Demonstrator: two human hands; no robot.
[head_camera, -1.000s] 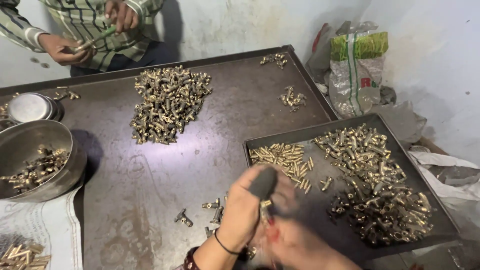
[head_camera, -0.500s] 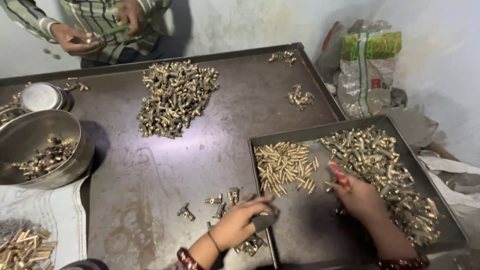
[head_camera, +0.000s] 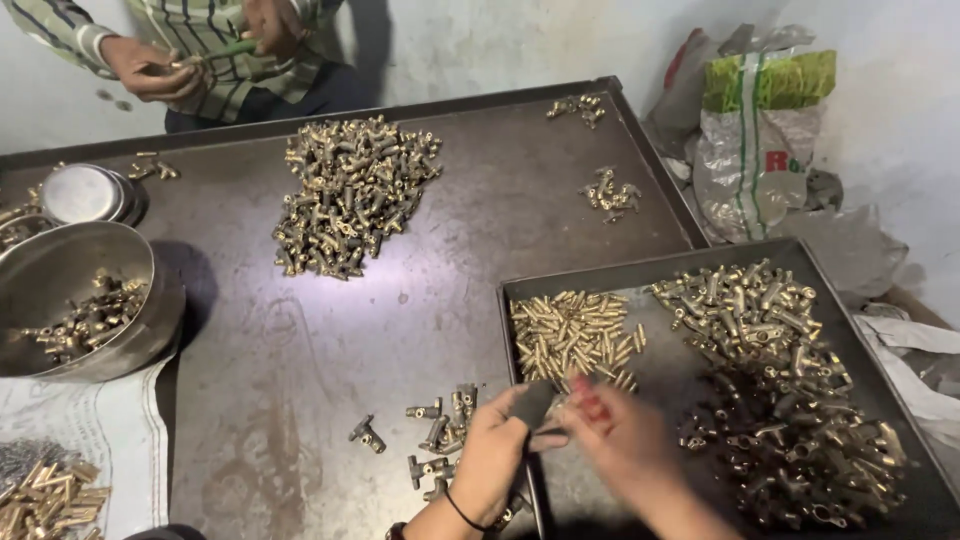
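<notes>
My left hand (head_camera: 492, 455) is closed around a dark tool handle (head_camera: 532, 403) at the near left edge of a dark metal tray (head_camera: 600, 272). My right hand (head_camera: 625, 445), blurred, has its fingertips pressed against that tool; whether it pinches a part is not visible. Just beyond both hands lies a heap of small brass pins (head_camera: 575, 335) in the tray. To the right, a long heap of brass fittings (head_camera: 760, 330) fills the tray. A few loose fittings (head_camera: 440, 430) lie on the table next to my left hand.
A large pile of fittings (head_camera: 350, 195) sits mid-table, with small clusters (head_camera: 610, 192) at the far right. A steel bowl (head_camera: 150, 300) with fittings and a round lid (head_camera: 85, 192) stand at left. Another person's hands (head_camera: 150, 70) work across the table. A plastic sack (head_camera: 760, 130) leans at right.
My right hand has come back from the fittings heap on the tray's right side to meet my left hand and the tool. The left hand stayed near the tray's edge.
</notes>
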